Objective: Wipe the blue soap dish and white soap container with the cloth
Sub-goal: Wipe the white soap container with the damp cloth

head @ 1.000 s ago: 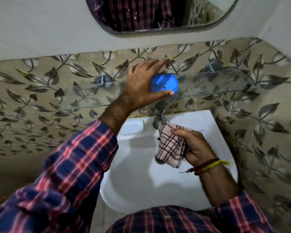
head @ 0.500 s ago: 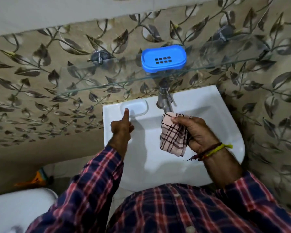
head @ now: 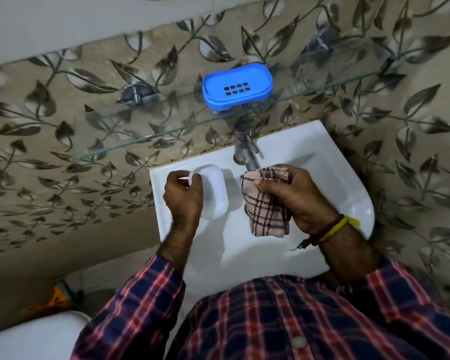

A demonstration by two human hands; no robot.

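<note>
Gripping white soap container (head: 215, 194) now, left hand (head: 183, 196)

The single head-worn camera is looking steeply down from just above the person's chest, facing the tiled wall (head: 63, 141), taking in at close range the sink (head: 309, 162), glass shelf (head: 120, 141) and both forearms.

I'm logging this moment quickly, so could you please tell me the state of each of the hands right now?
Left hand: grips the white soap container on the sink.
Right hand: holds the checked cloth.
</note>
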